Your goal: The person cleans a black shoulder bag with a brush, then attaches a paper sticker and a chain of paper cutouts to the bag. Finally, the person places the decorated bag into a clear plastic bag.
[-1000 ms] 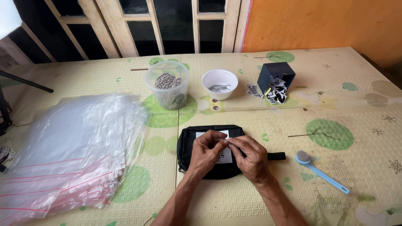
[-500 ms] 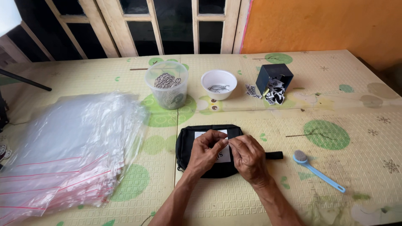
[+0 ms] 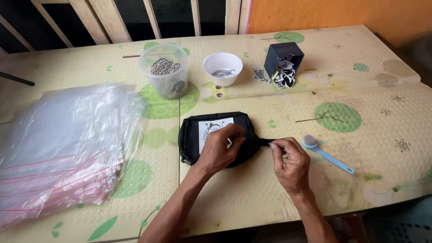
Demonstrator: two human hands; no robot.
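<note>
A small black pouch (image 3: 191, 139) with a white printed patch lies flat on the table in front of me. My left hand (image 3: 220, 149) rests on top of the pouch, fingers curled over the patch's right part. My right hand (image 3: 289, 164) is to the right of the pouch, and its fingertips pinch the black strap (image 3: 265, 142) that sticks out from the pouch's right end.
A stack of clear zip bags (image 3: 63, 144) covers the left of the table. Behind the pouch stand a clear plastic tub (image 3: 164, 76), a white bowl (image 3: 222, 68) and a tipped dark box (image 3: 283, 58) spilling printed cards. A blue brush (image 3: 326, 154) lies right of my right hand.
My right hand has left the top of the pouch and moved right to take hold of its strap. My left hand stays on the pouch.
</note>
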